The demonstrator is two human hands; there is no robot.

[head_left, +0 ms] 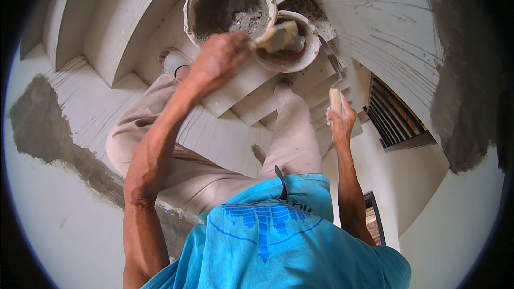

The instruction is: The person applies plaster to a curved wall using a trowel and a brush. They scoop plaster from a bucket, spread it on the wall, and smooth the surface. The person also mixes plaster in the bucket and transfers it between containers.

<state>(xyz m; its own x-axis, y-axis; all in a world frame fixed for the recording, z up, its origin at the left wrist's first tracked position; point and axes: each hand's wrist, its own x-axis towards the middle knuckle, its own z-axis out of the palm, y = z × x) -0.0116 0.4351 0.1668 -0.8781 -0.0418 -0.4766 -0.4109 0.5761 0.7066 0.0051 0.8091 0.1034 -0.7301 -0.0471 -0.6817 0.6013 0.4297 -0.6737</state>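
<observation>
Above the smaller bucket point(284, 48), the left hand point(219, 56) is clenched around the handle of a wide paintbrush point(278, 36), whose pale bristle head hangs over the bucket's mouth. The knuckles face the camera and the fingers wrap under the handle, so the brush points off to the right. Lower and to the right, the right hand point(340, 120) grasps the pale wooden handle of a trowel point(333, 72); its thin metal shank runs up from the fist toward the small bucket's rim, and the blade itself is hard to make out.

Just behind the small bucket, touching its rim, stands a larger bucket point(230, 5), its inside crusted with grey mortar and a lump of wet mix on the bottom. Both buckets sit on the white steps of a staircase point(241, 96) that winds down below the person. The person's legs in beige trousers point(292, 134) straddle the steps, one shoe point(174, 61) resting on a tread to the left of the large bucket. A turquoise shirt point(278, 241) fills the lower edge of the view.

On the left wall a patch of grey plaster point(43, 128) shows against the white; on the right another grey plaster strip point(460, 101) runs down the curved wall, near a louvred vent point(393, 118).
</observation>
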